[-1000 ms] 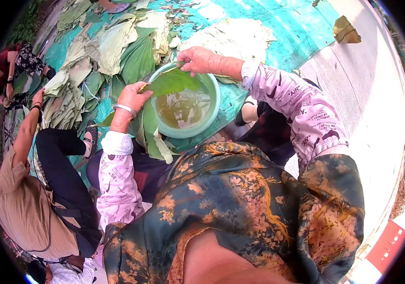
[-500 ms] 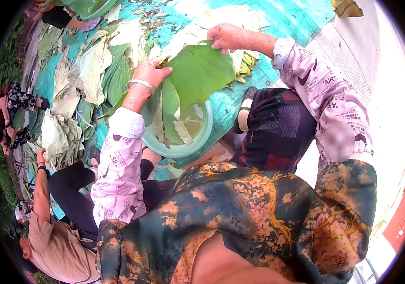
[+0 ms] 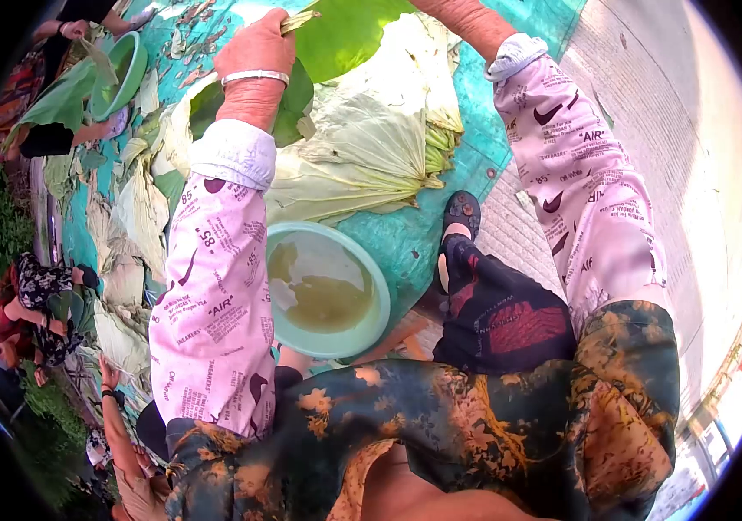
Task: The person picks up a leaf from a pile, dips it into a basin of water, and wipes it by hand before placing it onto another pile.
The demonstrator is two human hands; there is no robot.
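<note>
My left hand [image 3: 256, 54], with a white bracelet at the wrist, is closed around the stem end of a large green lotus leaf [image 3: 345, 33]. A pale stub pokes out past the fingers, and a darker leaf fold hangs below the wrist. Only my right forearm [image 3: 468, 22] shows at the top edge; that hand lies outside the picture. Beneath the raised leaf spreads a stack of pale, dried lotus leaves [image 3: 362, 139], its gathered stem ends pointing right. Nearer to me, a light green basin [image 3: 379, 317] holds murky, brownish water.
A turquoise tarp [image 3: 401, 247] covers the ground, with more leaves [image 3: 132, 230] strewn along the left. At upper left, a person handles a leaf near another green basin [image 3: 132, 82]. Other people [image 3: 37, 308] are farther left. Grey paving [image 3: 649, 122] lies on the right.
Both hands have gone up and farther from me with the green leaf, away from over the basin. The right hand has left the picture. The basin's water and the pale stack are now uncovered.
</note>
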